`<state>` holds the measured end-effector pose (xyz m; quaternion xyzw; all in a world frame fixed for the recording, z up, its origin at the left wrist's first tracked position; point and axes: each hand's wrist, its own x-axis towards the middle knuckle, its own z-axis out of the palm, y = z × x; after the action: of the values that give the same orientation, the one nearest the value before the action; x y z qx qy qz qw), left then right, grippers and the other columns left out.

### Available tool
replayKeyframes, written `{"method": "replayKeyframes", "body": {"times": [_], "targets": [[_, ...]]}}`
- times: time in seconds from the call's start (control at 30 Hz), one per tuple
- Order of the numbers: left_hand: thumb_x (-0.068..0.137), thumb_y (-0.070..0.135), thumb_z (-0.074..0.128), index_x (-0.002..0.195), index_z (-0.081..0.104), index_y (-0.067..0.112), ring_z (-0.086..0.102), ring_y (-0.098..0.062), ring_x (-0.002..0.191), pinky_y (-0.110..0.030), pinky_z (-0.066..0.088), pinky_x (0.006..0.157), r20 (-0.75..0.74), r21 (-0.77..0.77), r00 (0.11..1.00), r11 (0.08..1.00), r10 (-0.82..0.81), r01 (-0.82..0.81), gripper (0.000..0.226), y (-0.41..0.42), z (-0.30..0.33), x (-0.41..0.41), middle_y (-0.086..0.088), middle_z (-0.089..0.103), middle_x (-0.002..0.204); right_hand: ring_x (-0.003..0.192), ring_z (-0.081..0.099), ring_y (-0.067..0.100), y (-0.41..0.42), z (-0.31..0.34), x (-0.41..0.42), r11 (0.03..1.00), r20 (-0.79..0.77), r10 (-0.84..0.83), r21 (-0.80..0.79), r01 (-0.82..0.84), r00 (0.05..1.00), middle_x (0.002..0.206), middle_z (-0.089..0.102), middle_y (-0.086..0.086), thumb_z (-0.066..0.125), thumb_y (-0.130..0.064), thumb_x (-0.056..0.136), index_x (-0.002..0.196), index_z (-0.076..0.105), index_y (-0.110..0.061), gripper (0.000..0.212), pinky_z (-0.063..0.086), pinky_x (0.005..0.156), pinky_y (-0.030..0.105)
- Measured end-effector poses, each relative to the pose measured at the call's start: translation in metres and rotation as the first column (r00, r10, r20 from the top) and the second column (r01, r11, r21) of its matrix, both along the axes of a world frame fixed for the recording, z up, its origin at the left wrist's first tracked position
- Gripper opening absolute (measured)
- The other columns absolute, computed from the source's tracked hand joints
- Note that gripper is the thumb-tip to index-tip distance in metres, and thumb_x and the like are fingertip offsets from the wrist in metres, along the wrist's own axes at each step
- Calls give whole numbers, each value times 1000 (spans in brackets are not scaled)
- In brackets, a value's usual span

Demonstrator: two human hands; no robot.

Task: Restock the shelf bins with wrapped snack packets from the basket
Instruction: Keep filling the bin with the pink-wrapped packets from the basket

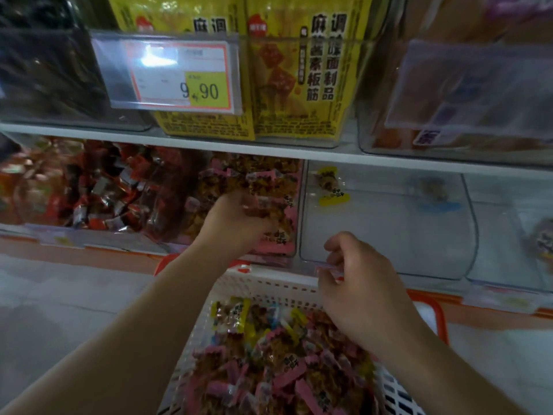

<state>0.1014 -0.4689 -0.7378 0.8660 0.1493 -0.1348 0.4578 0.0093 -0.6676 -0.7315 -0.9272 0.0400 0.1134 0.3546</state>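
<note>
Head view: left hand in pink-packet bin, fingers curled on packets; right hand above basket, fingers pinching pink-edged packet.

Basket: white perforated plastic, matt. Snack packets: glossy clear film, pink, yellow and blue ends. Shelf bins: smooth transparent plastic. Price tag, 11 o'clock: paper behind a glossy sleeve.

I am facing a white shelf board that is running across in front of me, with an orange strip lining its base. Pale floor tiles are stretching out below, and dim light is glaring off a price tag.
</note>
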Motion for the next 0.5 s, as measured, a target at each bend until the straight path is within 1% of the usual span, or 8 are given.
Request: {"method": "replayKeyframes", "body": {"times": [0.1, 0.13, 0.17, 0.23, 0.3, 0.33, 0.4, 0.5], "targets": [[80, 23, 82, 86, 71, 24, 72, -27, 85, -47, 63, 82, -49, 115, 995, 989, -83, 88, 12, -9, -20, 13, -4, 76, 89, 93, 56, -1, 1, -1, 2, 999, 17, 15, -31, -14, 1000, 119, 57, -10, 65, -28, 102, 139, 53, -24, 38, 40, 63, 9], [83, 21, 78, 80, 72, 25, 72, -26, 84, -45, 62, 80, -39, 163, 993, 979, -114, 119, 8, -10, -25, 14, -2, 77, 86, 95, 55, 0, 1, -2, 3, 999, 21, 18, -41, -17, 1000, 119, 56, -11, 65, -28, 102, 139, 53, -25, 39, 40, 64, 9], [86, 20, 75, 79, 73, 27, 71, -23, 84, -39, 61, 77, -22, 222, 989, 964, -146, 148, 10, -10, -29, 15, 1, 76, 85, 98, 55, 1, 1, -2, 3, 999, 21, 19, -47, -18, 1000, 119, 56, -11, 65, -28, 102, 139, 53, -25, 39, 40, 65, 9], [89, 20, 73, 89, 77, 28, 69, -15, 82, -25, 54, 66, 24, 333, 981, 927, -194, 175, 9, -11, -32, 13, 5, 76, 87, 103, 55, 4, 2, -3, 4, 998, 23, 23, -54, -21, 999, 119, 56, -11, 63, -27, 102, 139, 54, -25, 38, 40, 69, 10], [91, 21, 74, 95, 78, 24, 68, -10, 76, -17, 48, 57, 70, 410, 974, 897, -214, 167, 7, -10, -37, 13, 5, 75, 86, 106, 55, 6, 3, -3, 4, 998, 27, 25, -60, -24, 999, 120, 56, -10, 62, -27, 102, 138, 54, -24, 37, 42, 74, 14], [91, 22, 75, 96, 77, 22, 68, -11, 74, -19, 50, 56, 83, 442, 974, 884, -210, 153, 5, -9, -40, 12, 3, 74, 86, 107, 54, 7, 3, -3, 4, 998, 30, 26, -64, -24, 999, 120, 55, -9, 62, -27, 102, 138, 54, -24, 37, 43, 78, 16], [90, 25, 77, 98, 73, 18, 70, -17, 75, -30, 61, 61, 87, 496, 975, 857, -207, 138, 12, -7, -45, 12, -1, 73, 85, 111, 54, 9, 4, -2, 3, 997, 26, 22, -70, -21, 999, 122, 55, -9, 61, -26, 102, 138, 54, -24, 37, 46, 84, 21], [89, 30, 78, 102, 69, 17, 72, -21, 78, -39, 65, 67, 90, 534, 973, 835, -214, 135, 20, -6, -47, 10, -1, 73, 87, 114, 54, 10, 5, -1, 3, 997, 16, 22, -75, -21, 1000, 123, 54, -9, 61, -26, 103, 138, 53, -24, 37, 49, 88, 25]]}}
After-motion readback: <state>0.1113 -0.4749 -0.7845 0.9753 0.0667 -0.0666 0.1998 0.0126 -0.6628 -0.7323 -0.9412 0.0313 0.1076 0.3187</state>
